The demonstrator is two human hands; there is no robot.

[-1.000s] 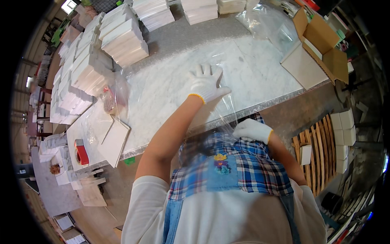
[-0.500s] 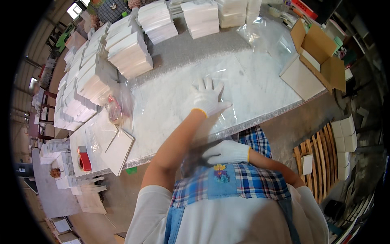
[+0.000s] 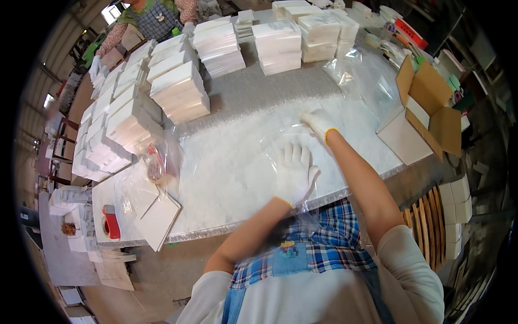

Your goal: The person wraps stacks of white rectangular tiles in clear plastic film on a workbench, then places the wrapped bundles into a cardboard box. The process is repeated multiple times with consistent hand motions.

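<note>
A clear plastic bag (image 3: 272, 141) lies on the white, dusty tabletop (image 3: 221, 178) in front of me, its near end hanging over the table's edge by my apron. My left hand (image 3: 295, 171), in a white knit glove, rests flat on the bag with fingers stretched out. Farther off and to the right, my right hand (image 3: 319, 122), gloved the same way, has its fingers together at the bag's far edge and seems to pinch it. The fingertips there are partly hidden and small in view.
Stacks of white stone tiles (image 3: 181, 94) line the far and left sides. An open carton (image 3: 407, 132) stands at the right. At left lie a red tape dispenser (image 3: 111, 222), flat white boards (image 3: 161, 216) and bagged red items (image 3: 155, 163). A co-worker (image 3: 154, 21) stands beyond the stacks.
My right hand has risen from in front of my apron to the bag's far edge. My left hand has moved nearer and right, with the bag drawn toward me. The view has tilted up slightly.
</note>
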